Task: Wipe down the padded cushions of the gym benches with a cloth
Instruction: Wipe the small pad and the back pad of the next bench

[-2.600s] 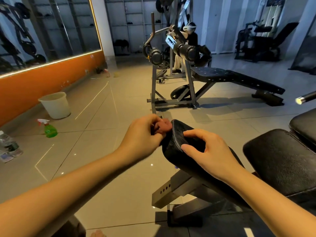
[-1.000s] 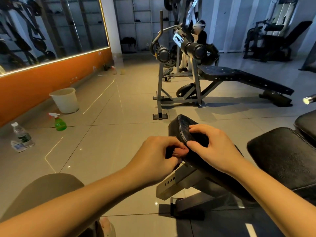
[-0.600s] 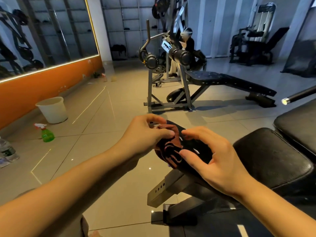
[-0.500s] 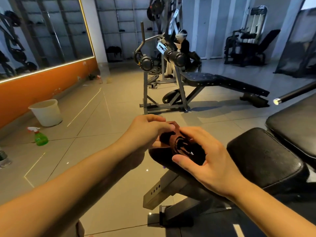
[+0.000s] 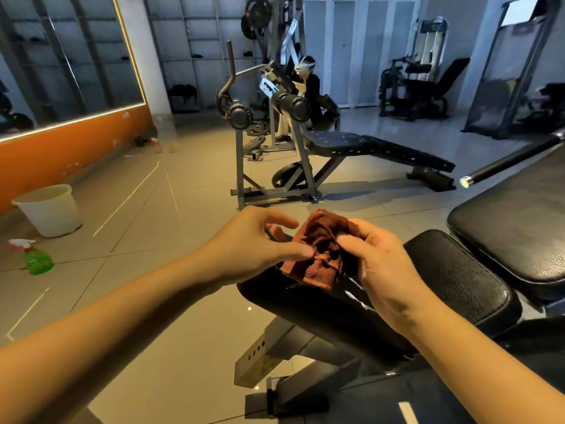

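A crumpled reddish-brown cloth (image 5: 318,252) rests on the near end of a black padded bench cushion (image 5: 305,304). My right hand (image 5: 382,264) grips the cloth's right side with thumb and fingers. My left hand (image 5: 256,243) pinches its left edge between thumb and fingertips, the other fingers spread. Beside the first cushion sits a second black cushion (image 5: 458,280), and a larger black pad (image 5: 513,228) lies at the right edge. The cushion's far tip is hidden under the cloth and hands.
A steel bench frame (image 5: 275,356) stands below the cushion. On the tiled floor at left are a white bucket (image 5: 49,209) and a green spray bottle (image 5: 36,258). A decline bench with a rack (image 5: 351,145) stands ahead; a person (image 5: 305,87) sits behind it. A bar end (image 5: 467,180) pokes in from the right.
The cloth, earlier bunched in my left hand at the cushion's tip, has come up on top of the cushion. My right hand has lifted off the pad and taken hold of it.
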Tool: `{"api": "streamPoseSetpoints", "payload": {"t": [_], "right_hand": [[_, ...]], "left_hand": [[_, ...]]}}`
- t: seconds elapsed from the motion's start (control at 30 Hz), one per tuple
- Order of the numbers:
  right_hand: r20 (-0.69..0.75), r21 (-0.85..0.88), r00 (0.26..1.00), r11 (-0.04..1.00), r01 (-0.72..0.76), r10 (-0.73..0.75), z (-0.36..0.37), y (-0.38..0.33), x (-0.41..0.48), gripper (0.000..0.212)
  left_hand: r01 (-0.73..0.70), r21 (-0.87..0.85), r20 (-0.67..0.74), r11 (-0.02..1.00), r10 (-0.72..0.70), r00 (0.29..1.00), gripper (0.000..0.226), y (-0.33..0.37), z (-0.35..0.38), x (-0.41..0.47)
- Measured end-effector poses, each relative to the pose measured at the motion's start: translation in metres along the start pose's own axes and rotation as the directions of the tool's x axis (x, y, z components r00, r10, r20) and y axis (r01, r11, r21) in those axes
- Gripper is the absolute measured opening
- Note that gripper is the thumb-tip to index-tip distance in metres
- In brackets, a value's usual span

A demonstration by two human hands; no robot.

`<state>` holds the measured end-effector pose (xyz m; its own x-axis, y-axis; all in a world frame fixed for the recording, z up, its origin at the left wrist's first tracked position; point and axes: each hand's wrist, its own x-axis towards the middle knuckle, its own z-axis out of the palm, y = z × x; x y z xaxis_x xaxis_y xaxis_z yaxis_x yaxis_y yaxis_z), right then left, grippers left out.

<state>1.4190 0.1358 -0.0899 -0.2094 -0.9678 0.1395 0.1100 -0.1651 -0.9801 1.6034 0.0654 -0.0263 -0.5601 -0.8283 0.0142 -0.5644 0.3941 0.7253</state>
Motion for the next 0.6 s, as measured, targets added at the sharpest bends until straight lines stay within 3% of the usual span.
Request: {"api": "streamPoseSetpoints", "payload": {"t": [0.07, 0.2, 0.3, 0.37, 0.47, 0.6], "right_hand": [[0.033, 0.034, 0.999, 0.999, -0.026, 0.025, 0.004, -0.001, 0.003, 0.028], [0.054, 0.057, 0.999, 0.998, 0.001, -0.004, 0.016, 0.006, 0.008, 0.036], [-0.077, -0.074, 0.996, 0.996, 0.046, -0.051, 0.019, 0.012, 0.022, 0.027], [-0.143, -0.134, 0.988, 0.990, 0.040, -0.059, 0.011, 0.014, 0.038, 0.014], [-0.088, -0.443, 0.989, 0.894, 0.067, -0.117, -0.012, 0.012, 0.062, 0.004], [0.139, -0.806, 0.988, 0.572, 0.154, -0.071, -0.017, 0.024, 0.084, 0.001]], "left_hand": [[-0.022, -0.016, -0.039, 1.000, 0.021, 0.999, 0.019, -0.002, 0.005, 0.005], [-0.018, -0.052, -0.132, 0.998, 0.011, 0.991, 0.023, -0.010, 0.011, 0.015], [-0.070, 0.108, -0.144, 0.992, 0.085, 0.986, 0.018, -0.020, 0.006, 0.013], [-0.075, 0.231, -0.232, 0.970, 0.130, 0.964, 0.021, -0.035, -0.006, 0.011], [-0.056, 0.273, -0.276, 0.960, 0.134, 0.952, 0.046, -0.060, -0.023, 0.006], [0.000, 0.320, -0.074, 0.947, 0.025, 0.997, 0.106, -0.075, -0.027, 0.004]]}}
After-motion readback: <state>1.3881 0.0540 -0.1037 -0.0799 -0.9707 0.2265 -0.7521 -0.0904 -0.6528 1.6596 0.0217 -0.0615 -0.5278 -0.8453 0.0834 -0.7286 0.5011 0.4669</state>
